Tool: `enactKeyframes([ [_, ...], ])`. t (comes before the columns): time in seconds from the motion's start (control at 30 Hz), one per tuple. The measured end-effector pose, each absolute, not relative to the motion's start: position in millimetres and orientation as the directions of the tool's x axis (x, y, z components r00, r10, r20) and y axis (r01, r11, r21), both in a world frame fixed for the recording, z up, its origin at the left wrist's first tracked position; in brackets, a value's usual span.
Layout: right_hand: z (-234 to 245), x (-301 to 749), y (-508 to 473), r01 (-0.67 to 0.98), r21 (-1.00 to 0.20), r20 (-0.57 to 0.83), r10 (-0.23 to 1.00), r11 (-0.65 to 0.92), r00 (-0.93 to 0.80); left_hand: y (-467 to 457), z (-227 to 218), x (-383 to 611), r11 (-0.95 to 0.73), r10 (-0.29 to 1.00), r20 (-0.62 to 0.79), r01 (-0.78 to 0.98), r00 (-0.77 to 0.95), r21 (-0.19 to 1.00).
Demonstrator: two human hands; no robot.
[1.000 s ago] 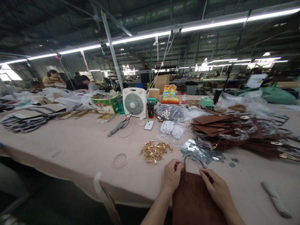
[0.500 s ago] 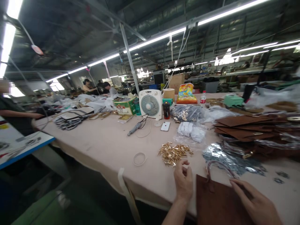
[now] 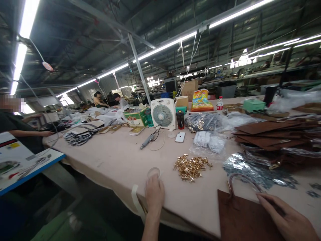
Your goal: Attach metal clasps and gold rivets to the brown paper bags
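A brown leather-look bag with a looped handle lies at the table's lower right. My right hand is at the bag's upper right, thumb and fingers on its edge near the handle's base; part of the grip is hidden. Further left, my left hand rests over the near side of a pale thin ring, perhaps a tape roll, with its fingers reaching forward onto it. Between the hands, a pile of small gold metal fittings lies on the cloth.
Flat grey metal pieces spread behind the bag, beside stacked brown panels. A white fan, phone, corded grey tool and plastic bag of white items stand further back. A co-worker is at the left.
My left hand has moved left from beside the gold fittings to the pale ring. My right hand stays at the bag. The view has shifted slightly.
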State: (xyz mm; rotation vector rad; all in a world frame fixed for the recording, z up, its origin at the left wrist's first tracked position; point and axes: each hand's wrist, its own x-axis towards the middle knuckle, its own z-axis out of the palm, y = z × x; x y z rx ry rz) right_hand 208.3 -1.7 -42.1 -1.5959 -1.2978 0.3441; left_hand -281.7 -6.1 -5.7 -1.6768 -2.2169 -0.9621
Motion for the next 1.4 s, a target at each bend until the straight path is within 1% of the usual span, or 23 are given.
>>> enactKeyframes([
  [0.07,-41,208,-3,0.601,-0.797,0.308,0.899,0.064,0.312,-12,-9,-278,0.144,0.798,0.516,0.929,-0.313,0.340],
  [0.13,-40,206,-6,0.621,-0.782,0.303,0.904,0.054,0.303,-18,-11,-270,0.099,0.800,0.531,0.935,-0.278,0.341],
  [0.33,-23,195,-15,0.642,-0.764,0.302,0.913,0.061,0.273,-47,-19,-224,-0.186,0.821,0.564,0.891,-0.089,0.413],
  [0.4,-17,190,-18,0.639,-0.763,0.339,0.900,0.093,0.274,-59,-17,-204,-0.287,0.841,0.541,0.856,0.010,0.431],
  [0.47,-11,184,-21,0.642,-0.752,0.404,0.873,0.146,0.274,-66,-13,-185,-0.371,0.859,0.501,0.805,0.108,0.463],
  [0.57,0,169,-27,0.635,-0.726,0.503,0.833,0.265,0.228,-64,-2,-161,-0.449,0.872,0.440,0.712,0.217,0.540],
  [0.63,9,155,-29,0.593,-0.725,0.522,0.842,0.352,0.138,-57,5,-150,-0.474,0.875,0.396,0.655,0.277,0.588],
  [0.7,17,137,-29,0.527,-0.737,0.489,0.872,0.424,-0.018,-50,9,-144,-0.491,0.871,0.366,0.627,0.328,0.604],
  [0.77,22,119,-26,0.466,-0.749,0.434,0.880,0.471,-0.192,-46,9,-141,-0.519,0.854,0.372,0.627,0.362,0.581],
  [0.83,21,105,-21,0.434,-0.759,0.387,0.872,0.485,-0.299,-46,7,-139,-0.548,0.835,0.400,0.640,0.378,0.539],
  [0.93,12,92,-17,0.436,-0.761,0.368,0.873,0.481,-0.320,-49,4,-138,-0.562,0.821,0.426,0.674,0.381,0.479],
  [1.03,1,90,-18,0.458,-0.740,0.390,0.870,0.492,-0.302,-51,0,-138,-0.563,0.818,0.423,0.698,0.391,0.443],
  [1.23,-6,91,-20,0.512,-0.639,0.418,0.818,0.574,-0.395,-49,-4,-138,-0.569,0.815,0.414,0.696,0.407,0.437],
  [1.4,-8,89,-17,0.527,-0.606,0.432,0.803,0.596,-0.410,-48,-3,-138,-0.570,0.815,0.409,0.694,0.411,0.439],
])
